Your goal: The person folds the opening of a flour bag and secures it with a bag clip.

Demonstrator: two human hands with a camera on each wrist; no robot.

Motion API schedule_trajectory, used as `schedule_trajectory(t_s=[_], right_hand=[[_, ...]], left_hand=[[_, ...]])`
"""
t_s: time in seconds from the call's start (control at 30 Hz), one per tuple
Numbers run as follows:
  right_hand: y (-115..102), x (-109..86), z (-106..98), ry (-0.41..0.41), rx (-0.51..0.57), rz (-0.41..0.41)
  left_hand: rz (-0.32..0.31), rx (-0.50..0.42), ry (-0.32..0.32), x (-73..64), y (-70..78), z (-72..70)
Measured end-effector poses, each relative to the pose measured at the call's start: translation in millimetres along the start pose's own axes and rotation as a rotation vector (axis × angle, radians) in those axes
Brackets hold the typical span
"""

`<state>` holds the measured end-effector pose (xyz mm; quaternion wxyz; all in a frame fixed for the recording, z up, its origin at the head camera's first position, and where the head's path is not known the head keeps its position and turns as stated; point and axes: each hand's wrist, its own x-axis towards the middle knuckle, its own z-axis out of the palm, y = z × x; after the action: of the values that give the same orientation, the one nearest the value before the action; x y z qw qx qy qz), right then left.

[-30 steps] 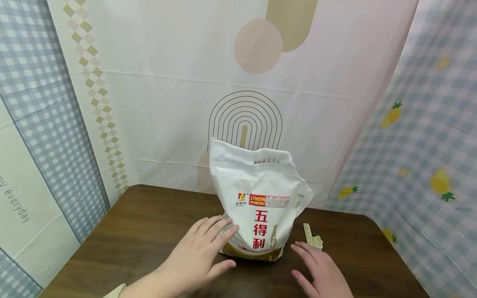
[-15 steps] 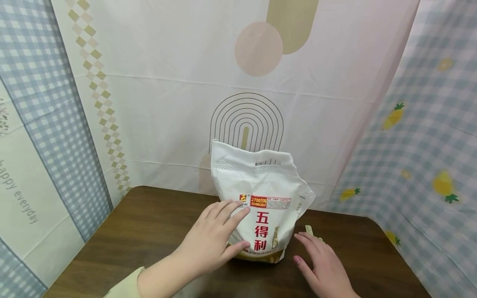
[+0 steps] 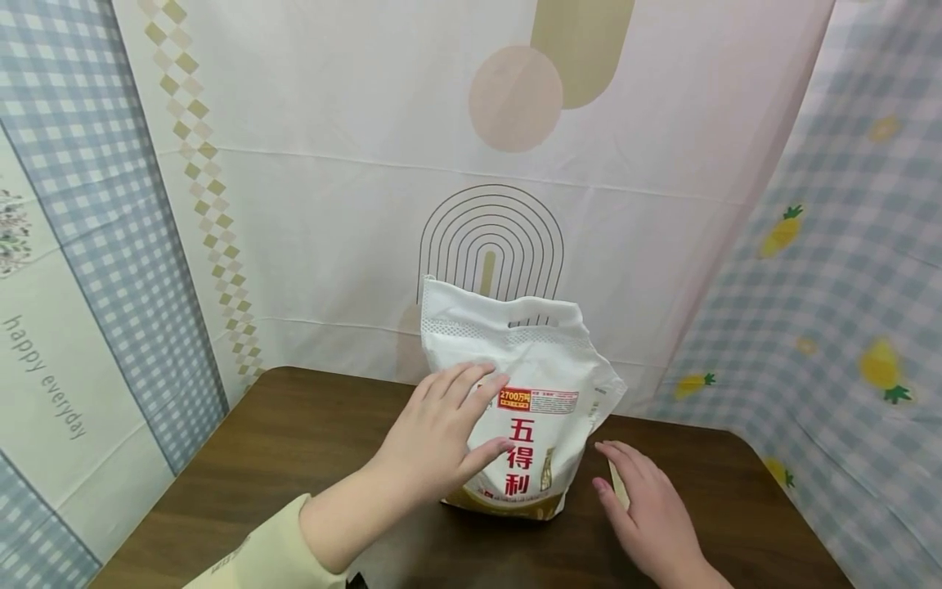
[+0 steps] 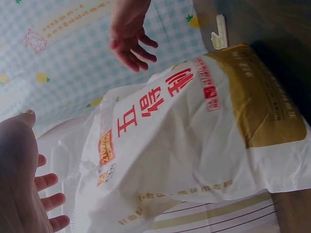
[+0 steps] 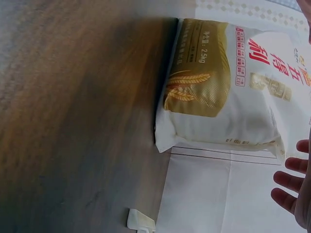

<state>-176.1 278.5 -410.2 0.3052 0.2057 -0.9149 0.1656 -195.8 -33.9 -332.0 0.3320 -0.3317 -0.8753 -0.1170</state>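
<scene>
A white flour bag (image 3: 518,409) with red lettering and a gold base stands upright on the brown table, its top with the handle slot creased. My left hand (image 3: 441,433) hovers in front of the bag's left side, fingers spread; in the left wrist view a gap shows between this hand (image 4: 19,179) and the bag. To the right of the bag is my right hand (image 3: 651,507), fingers extended and nothing in them. Partly hidden behind that hand lies a pale green plastic clip (image 3: 620,487), seen whole in the left wrist view as an L-shaped piece (image 4: 220,34).
The brown table (image 3: 309,442) has rounded far corners. Behind it hangs a white patterned cloth (image 3: 331,245), with blue checked cloths at the left (image 3: 110,164) and right (image 3: 824,303).
My left hand has risen and moved right, from the bag's lower left edge to over its front. The right hand has moved slightly up, covering more of the clip. The bag stays put.
</scene>
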Motion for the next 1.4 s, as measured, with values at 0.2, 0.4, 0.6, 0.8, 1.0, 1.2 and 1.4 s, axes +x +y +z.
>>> schedule_trajectory(t_s=[0.2, 0.4, 0.6, 0.8, 1.0, 1.2, 1.4], right_hand=[[3, 7.7, 0, 0.017, 0.004, 0.022], [5, 15.1, -2, 0.014, 0.02, 0.077], [6, 20.5, -1, 0.02, 0.029, 0.134], [11, 24.0, 0, -0.001, 0.044, 0.203], [16, 28.7, 4, -0.003, 0.079, 0.251], [17, 34.0, 8, -0.003, 0.15, 0.299], [13, 41.6, 8, -0.032, 0.267, 0.392]], left_hand=[[-0.032, -0.015, -0.017, 14.8, -0.4, -6.2], [-0.031, -0.003, -0.017, 29.3, -0.1, -10.7], [-0.023, 0.018, 0.008, 44.9, 0.6, -12.6], [-0.015, 0.035, 0.034, 62.1, 0.7, -15.7], [-0.046, 0.087, 0.008, 82.9, 0.3, -20.2], [-0.068, 0.127, -0.019, 100.9, -1.4, -21.6], [-0.072, 0.154, -0.072, 112.9, -3.1, -21.2]])
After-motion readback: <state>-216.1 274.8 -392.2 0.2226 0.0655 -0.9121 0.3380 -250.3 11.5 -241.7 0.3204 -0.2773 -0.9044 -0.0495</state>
